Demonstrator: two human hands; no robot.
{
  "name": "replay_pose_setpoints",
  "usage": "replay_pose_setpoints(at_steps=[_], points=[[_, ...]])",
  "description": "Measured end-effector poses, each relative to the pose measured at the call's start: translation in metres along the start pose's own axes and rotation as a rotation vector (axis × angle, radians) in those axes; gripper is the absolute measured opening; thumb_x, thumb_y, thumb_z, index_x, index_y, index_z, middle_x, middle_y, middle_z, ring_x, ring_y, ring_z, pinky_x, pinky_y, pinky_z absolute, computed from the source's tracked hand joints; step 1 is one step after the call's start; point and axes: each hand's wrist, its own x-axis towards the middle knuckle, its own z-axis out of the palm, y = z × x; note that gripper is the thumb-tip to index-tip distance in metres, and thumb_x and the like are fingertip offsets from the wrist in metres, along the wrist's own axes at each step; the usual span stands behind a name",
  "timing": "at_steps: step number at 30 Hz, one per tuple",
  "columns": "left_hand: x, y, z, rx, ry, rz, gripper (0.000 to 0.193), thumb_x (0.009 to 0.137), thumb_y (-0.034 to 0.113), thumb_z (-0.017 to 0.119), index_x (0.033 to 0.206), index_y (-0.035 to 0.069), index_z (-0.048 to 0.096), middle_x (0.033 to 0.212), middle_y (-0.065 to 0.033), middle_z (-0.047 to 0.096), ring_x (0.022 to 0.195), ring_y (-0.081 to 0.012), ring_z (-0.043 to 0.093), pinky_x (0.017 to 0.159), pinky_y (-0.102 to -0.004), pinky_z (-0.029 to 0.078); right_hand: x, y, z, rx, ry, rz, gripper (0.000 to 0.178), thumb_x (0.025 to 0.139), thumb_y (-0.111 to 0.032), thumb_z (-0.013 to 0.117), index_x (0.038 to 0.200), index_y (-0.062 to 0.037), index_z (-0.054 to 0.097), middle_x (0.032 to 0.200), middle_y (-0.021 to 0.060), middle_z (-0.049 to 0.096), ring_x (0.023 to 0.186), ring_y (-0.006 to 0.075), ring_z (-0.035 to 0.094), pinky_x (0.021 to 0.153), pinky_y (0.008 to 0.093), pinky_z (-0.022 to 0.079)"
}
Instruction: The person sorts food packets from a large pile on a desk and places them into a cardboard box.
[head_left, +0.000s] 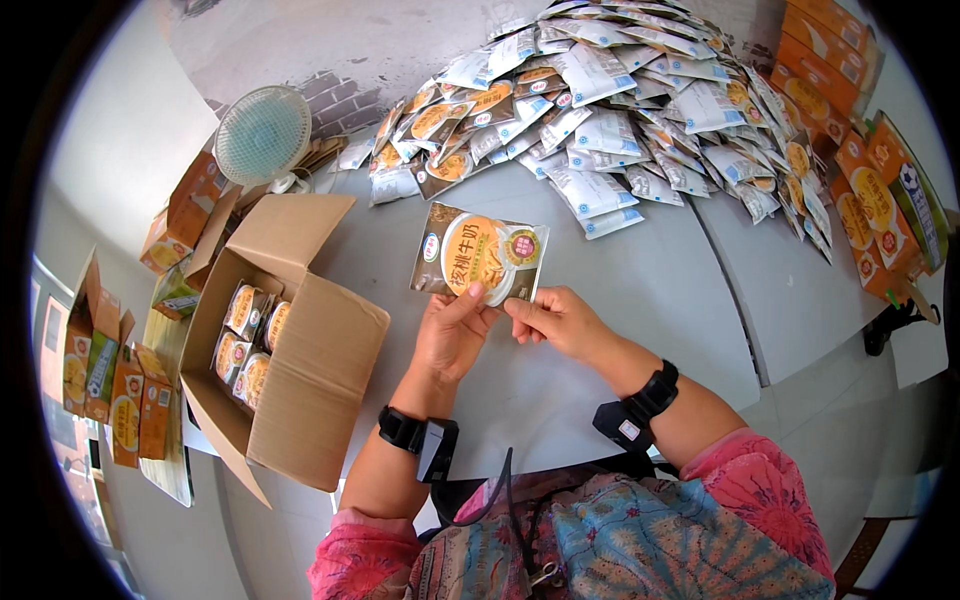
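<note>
A brown and white food packet [478, 253] with a picture of a yellow bowl is held up over the grey table, its printed front toward me. My left hand [452, 335] grips its lower edge, thumb on the front. At the lower right corner my right hand [562, 318] pinches the packet between thumb and curled fingers. To the left of my hands stands an open cardboard box [318, 375], its flaps spread. Inside it several similar packets [240, 312] stand in rows.
A large heap of loose packets [600, 130] covers the far part of the grey table [650, 330]. A small fan [263, 135] stands behind the box. Orange cartons [875, 205] are stacked at the right, more cartons [128, 405] at the far left. A seam crosses the table's right side.
</note>
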Motion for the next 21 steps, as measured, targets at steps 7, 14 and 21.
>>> replay_pose_setpoints(at_steps=[7, 14, 21], points=[[-0.0015, 0.0033, 0.0032, 0.016, 0.003, 0.007, 0.033, 0.086, 0.008, 0.053, 0.118, 0.003, 0.046, 0.113, -0.0086, 0.056, 0.101, -0.0194, 0.056, 0.085, -0.0349, 0.046, 0.0005, -0.0002, 0.0002, -0.027, -0.003, -0.002, 0.043, 0.085, -0.043, 0.055, 0.066, -0.0049, 0.058, 0.063, 0.0018, 0.057, 0.058, 0.0086, 0.053, 0.054, 0.0213, 0.042], [-0.0028, 0.0053, 0.0002, -0.002, -0.016, -0.018, 0.035, 0.085, 0.009, 0.054, 0.118, 0.002, 0.045, 0.114, -0.0097, 0.055, 0.104, -0.0201, 0.055, 0.088, -0.0352, 0.045, 0.0014, 0.0021, -0.0008, -0.003, 0.168, 0.026, 0.049, 0.085, -0.046, 0.054, 0.060, -0.0035, 0.056, 0.057, 0.0026, 0.055, 0.053, 0.0084, 0.050, 0.052, 0.0214, 0.040], [-0.0012, 0.0008, -0.0061, -0.016, -0.078, -0.049, 0.039, 0.084, 0.011, 0.056, 0.120, 0.002, 0.044, 0.118, -0.0095, 0.054, 0.108, -0.0206, 0.052, 0.092, -0.0369, 0.043, -0.0017, -0.0005, -0.0001, -0.125, 0.256, -0.050, 0.049, 0.085, -0.042, 0.055, 0.055, -0.0033, 0.055, 0.051, 0.0028, 0.053, 0.048, 0.0075, 0.047, 0.048, 0.0214, 0.037]])
